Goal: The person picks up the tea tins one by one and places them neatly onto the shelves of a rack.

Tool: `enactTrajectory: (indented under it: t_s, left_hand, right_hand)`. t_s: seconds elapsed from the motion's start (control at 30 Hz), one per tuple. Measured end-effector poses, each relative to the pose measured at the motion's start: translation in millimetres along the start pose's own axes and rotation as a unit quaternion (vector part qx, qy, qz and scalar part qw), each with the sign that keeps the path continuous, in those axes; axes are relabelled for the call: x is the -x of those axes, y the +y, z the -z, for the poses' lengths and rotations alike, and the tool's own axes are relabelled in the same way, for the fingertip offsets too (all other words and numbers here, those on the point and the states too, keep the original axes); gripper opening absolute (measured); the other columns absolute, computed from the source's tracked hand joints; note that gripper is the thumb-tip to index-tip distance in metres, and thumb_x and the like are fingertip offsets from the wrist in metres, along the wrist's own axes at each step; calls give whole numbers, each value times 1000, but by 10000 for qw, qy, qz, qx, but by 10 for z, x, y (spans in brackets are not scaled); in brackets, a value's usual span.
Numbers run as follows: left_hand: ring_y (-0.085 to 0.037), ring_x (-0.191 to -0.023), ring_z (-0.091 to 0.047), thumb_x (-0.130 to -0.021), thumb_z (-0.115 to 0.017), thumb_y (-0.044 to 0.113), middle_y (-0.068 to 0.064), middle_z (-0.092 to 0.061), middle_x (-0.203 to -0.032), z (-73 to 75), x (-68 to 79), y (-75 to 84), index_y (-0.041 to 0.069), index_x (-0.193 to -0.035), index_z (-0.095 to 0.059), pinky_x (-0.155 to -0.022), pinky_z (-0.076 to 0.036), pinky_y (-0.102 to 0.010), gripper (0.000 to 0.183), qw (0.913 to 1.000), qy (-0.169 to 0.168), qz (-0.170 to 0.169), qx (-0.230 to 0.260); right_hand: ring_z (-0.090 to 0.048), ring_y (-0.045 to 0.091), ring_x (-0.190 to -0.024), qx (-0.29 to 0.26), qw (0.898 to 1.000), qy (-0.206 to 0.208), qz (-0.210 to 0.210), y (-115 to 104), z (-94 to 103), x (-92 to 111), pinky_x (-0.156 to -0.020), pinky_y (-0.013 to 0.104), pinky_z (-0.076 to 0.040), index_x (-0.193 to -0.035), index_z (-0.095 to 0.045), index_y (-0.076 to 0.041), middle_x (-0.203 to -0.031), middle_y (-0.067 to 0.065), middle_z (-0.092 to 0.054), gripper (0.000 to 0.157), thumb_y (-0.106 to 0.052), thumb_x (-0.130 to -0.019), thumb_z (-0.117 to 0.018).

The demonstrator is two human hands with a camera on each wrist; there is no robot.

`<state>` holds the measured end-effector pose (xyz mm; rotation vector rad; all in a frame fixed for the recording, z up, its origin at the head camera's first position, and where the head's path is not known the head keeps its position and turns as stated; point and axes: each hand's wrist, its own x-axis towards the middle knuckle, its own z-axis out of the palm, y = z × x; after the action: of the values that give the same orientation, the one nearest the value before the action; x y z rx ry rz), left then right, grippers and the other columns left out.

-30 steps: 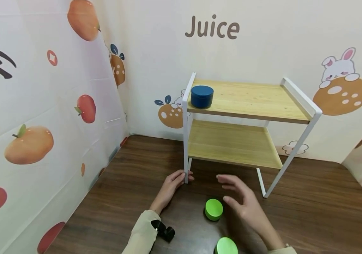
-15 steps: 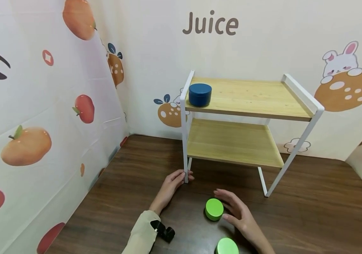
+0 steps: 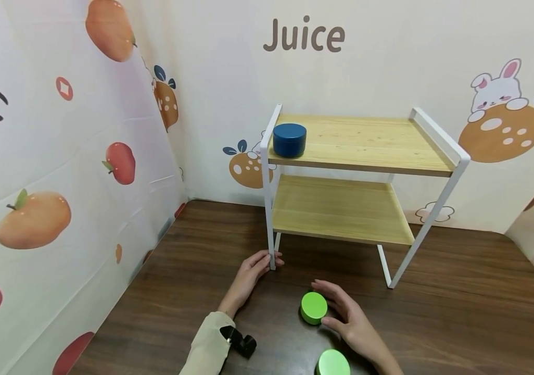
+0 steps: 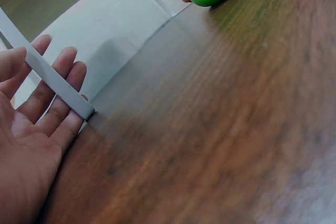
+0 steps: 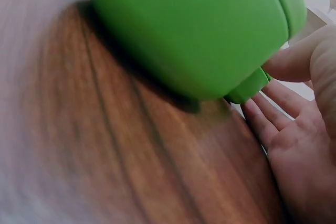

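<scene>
My left hand point(image 3: 249, 275) holds the front left leg of the white-framed shelf point(image 3: 342, 203) near its foot, thumb on one side and fingers behind. In the left wrist view the leg point(image 4: 58, 82) crosses in front of the fingers. My right hand point(image 3: 351, 323) curves around the right and far sides of a small green round tin point(image 3: 314, 307) on the table, thumb at its near right edge. A second green tin point(image 3: 333, 363) stands nearer, cut by the lower frame edge; it looms large in the right wrist view. A blue round tin point(image 3: 289, 140) sits on the top board's left end.
The shelf has two wooden boards; the lower board point(image 3: 342, 205) lies beneath the top one point(image 3: 365, 140). The dark wooden table point(image 3: 192, 255) meets printed cloth walls at the left and back. A black wrist camera point(image 3: 239, 341) is strapped over the left sleeve.
My right hand has come down and left to the farther green tin, its thumb closing in on the tin's edge. The left hand keeps its hold on the leg. The head view shifts slightly.
</scene>
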<state>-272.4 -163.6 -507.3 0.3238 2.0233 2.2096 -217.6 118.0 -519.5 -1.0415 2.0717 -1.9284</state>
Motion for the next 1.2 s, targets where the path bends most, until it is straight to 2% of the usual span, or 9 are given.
enactTrajectory:
  t_s: [0.17,0.37,0.47,0.7,0.9,1.07,1.2]
  left_hand:
    - [-26,-119,-58,-102,-48,35,-19,-65,-119,8,-18,-44,6,-126,-61,-106,-37,-41,40,10000,25,-26,8]
    - [-27,-119,-57,-102,-48,35,-20,-64,-119,19,-8,-31,6,-126,-61,-107,-36,-43,40,10000,24,-62,7]
    - [-27,-120,-57,-103,-47,33,-20,-65,-120,25,-6,-38,6,-126,-61,-107,-35,-43,38,10000,36,-24,-3]
    - [-30,-124,-53,-105,-42,23,-24,-62,-123,31,-25,-38,2,-129,-58,-109,-32,-47,35,9999,-95,61,75]
    - [-29,-122,-55,-105,-43,23,-23,-63,-122,24,-38,-43,3,-128,-59,-107,-34,-45,35,9999,-100,90,62]
    - [-24,-120,-57,-104,-46,30,-18,-65,-119,10,-26,-36,7,-126,-61,-106,-36,-41,36,10000,20,30,10]
    - [-28,-121,-57,-104,-45,30,-21,-64,-120,15,-29,-58,5,-128,-60,-107,-36,-44,38,9999,18,-50,116]
  right_hand:
    - [-45,35,-130,118,9999,49,5,-1,-4,-1,-101,19,-40,-146,-31,4,-145,31,-38,64,3,-90,-62]
    - [-48,24,-131,211,9994,111,-268,-18,-23,-13,-101,19,-41,-147,-33,0,-147,25,-39,63,-3,-91,-64]
    - [-48,22,-130,240,9991,124,-327,-17,-30,-11,-101,20,-41,-147,-33,-1,-147,24,-40,63,-4,-92,-64]
    - [-48,21,-131,326,9992,146,-185,-11,-31,15,-102,19,-39,-147,-33,0,-146,25,-40,64,-1,-91,-63]
    - [-48,19,-131,354,9989,161,-272,-29,-30,33,-102,18,-39,-148,-32,-1,-146,24,-41,64,-3,-92,-63]
    - [-51,20,-127,422,9972,197,-579,-49,-28,41,-99,20,-43,-149,-32,-5,-145,22,-44,65,-8,-92,-64]
    - [-53,20,-126,505,9945,273,-876,-62,-29,43,-97,22,-45,-149,-35,-9,-147,18,-43,65,-12,-91,-66]
